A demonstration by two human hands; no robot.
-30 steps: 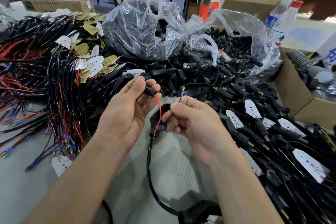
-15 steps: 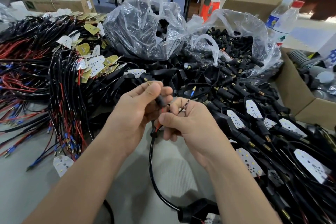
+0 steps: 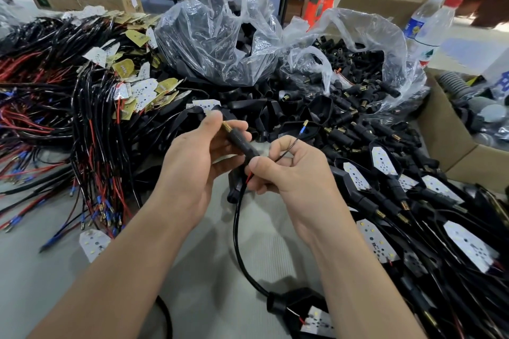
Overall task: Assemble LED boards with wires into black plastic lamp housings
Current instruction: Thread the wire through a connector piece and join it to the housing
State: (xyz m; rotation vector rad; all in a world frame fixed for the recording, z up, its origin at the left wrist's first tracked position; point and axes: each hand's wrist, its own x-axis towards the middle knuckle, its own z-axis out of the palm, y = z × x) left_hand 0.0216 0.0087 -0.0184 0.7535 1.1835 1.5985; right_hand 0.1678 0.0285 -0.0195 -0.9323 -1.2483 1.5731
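Feeding wires, likely: your left hand [image 3: 198, 162] grips light, rigid black plastic stem with brass threaded tip [image 3: 242, 143] above grey bench [image 3: 206, 270]; your right hand [image 3: 297, 181], close beside, pinches limp thin red and black wires [image 3: 287, 149]. Hold stem by barrel; pinch wires near entry, since they look kink-prone.

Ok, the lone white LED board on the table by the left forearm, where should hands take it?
I'd pinch the LED board across its narrow near end, coming from the near side: it lies flat on bare table there, while wire terminals crowd its far edge.
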